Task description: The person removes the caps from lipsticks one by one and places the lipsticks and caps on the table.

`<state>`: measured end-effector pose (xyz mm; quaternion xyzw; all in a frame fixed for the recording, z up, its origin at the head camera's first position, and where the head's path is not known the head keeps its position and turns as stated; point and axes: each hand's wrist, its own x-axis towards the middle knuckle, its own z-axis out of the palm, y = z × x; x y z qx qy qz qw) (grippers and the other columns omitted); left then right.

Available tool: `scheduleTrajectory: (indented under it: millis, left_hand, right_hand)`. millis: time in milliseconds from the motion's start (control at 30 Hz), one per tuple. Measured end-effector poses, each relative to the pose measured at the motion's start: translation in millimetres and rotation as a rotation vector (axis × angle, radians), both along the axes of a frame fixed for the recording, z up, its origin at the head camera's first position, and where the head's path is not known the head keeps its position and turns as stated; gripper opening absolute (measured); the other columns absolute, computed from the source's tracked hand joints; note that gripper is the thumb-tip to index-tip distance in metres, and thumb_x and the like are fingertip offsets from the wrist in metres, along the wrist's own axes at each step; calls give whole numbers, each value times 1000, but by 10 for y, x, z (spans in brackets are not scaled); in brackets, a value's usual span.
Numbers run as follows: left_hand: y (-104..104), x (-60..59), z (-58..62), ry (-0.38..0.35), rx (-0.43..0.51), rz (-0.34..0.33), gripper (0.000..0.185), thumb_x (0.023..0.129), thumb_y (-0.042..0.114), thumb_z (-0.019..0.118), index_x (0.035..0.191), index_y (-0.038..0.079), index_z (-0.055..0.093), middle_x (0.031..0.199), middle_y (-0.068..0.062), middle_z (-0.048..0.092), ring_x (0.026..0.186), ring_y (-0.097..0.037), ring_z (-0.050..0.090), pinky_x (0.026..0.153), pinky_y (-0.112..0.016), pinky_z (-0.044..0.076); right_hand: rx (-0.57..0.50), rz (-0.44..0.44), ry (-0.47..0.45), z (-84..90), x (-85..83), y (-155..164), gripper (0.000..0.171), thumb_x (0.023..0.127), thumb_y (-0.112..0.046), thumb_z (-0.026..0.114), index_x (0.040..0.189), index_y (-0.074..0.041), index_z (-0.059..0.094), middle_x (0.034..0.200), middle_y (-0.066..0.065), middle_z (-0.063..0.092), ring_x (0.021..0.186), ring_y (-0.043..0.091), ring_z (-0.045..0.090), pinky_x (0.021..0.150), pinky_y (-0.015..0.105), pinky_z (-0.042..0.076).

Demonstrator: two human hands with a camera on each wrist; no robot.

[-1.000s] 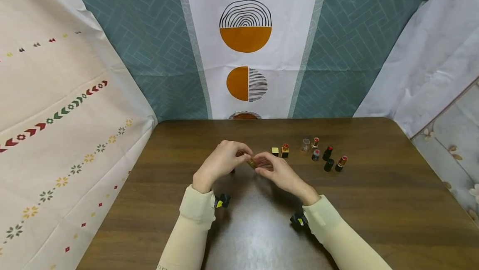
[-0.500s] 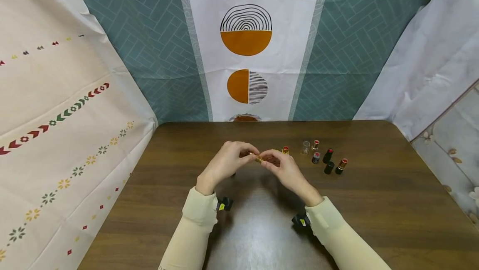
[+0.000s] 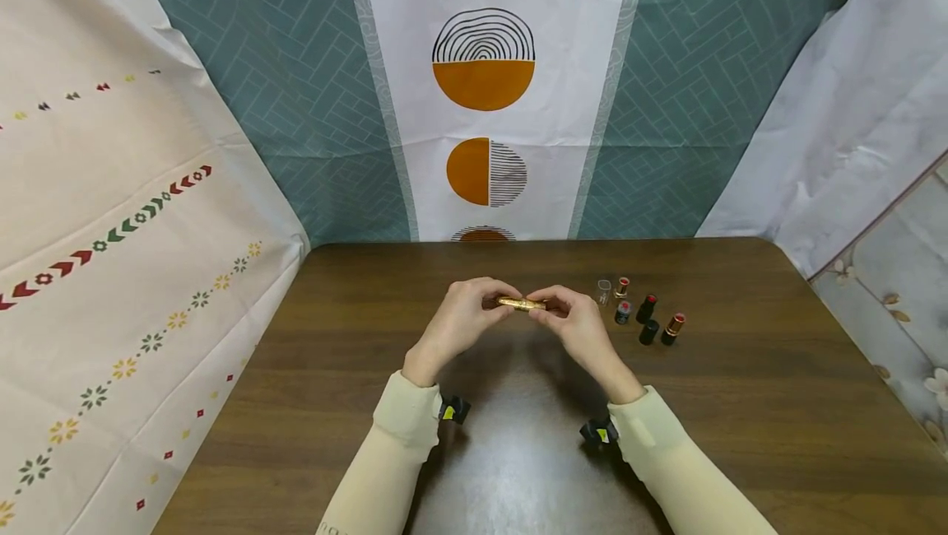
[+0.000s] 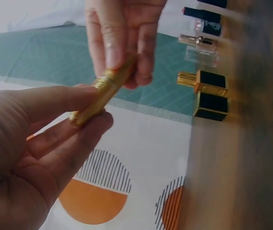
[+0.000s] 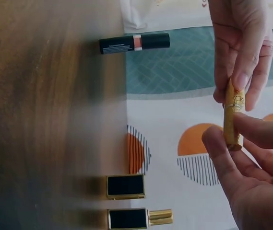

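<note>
Above the table, a gold lipstick tube (image 3: 521, 304) with an embossed surface lies level between two hands. My left hand (image 3: 465, 319) pinches its left end between thumb and fingers. Thumb and fingertips of my right hand (image 3: 578, 323) grip the other end. In the left wrist view the lipstick tube (image 4: 102, 91) runs diagonally from one hand to the other, a seam showing near its middle. Seen from the right wrist, the tube (image 5: 233, 117) appears upright and looks closed.
A black-and-gold lipstick (image 4: 210, 83) stands beside its square cap (image 4: 211, 106), both hidden in the head view. A closed black lipstick (image 5: 135, 43) shows in the right wrist view. Uncapped lipsticks (image 3: 674, 327), a black cap (image 3: 648, 332) and a clear cap (image 3: 603, 291) stand at right.
Both hands have shifted; the left has moved right and the right hand slightly right and up. The gold lipstick tube has turned from slanted to level and shows more fully between the fingers.
</note>
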<state>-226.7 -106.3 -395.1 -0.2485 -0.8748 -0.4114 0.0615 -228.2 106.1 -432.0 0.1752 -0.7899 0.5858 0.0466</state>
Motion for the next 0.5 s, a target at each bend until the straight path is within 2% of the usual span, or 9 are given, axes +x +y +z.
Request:
scheduleTrajectory:
  millis: [167, 333, 500]
  left_hand:
    - [65, -30, -44, 10, 45, -8, 21, 90, 9, 82, 110, 11, 79, 106, 0, 75, 89, -12, 68, 80, -28, 58]
    - [83, -50, -80, 13, 91, -7, 19, 89, 11, 82, 109, 13, 80, 104, 1, 76, 87, -9, 69, 78, -25, 58]
    - [86, -84, -62, -6, 123, -29, 22, 88, 9, 83, 109, 13, 80, 102, 2, 77, 84, -9, 69, 77, -26, 59]
  right_hand:
    - [14, -4, 14, 41, -12, 38, 20, 92, -1, 77, 112, 0, 76, 103, 16, 74, 89, 21, 72, 75, 21, 57]
    - [14, 21, 6, 92, -31, 71, 20, 93, -2, 77, 112, 0, 77, 103, 15, 76, 89, 31, 75, 76, 32, 61]
    - [22, 33, -21, 159, -54, 120, 19, 94, -5, 77, 112, -2, 77, 101, 14, 77, 89, 34, 75, 71, 28, 59]
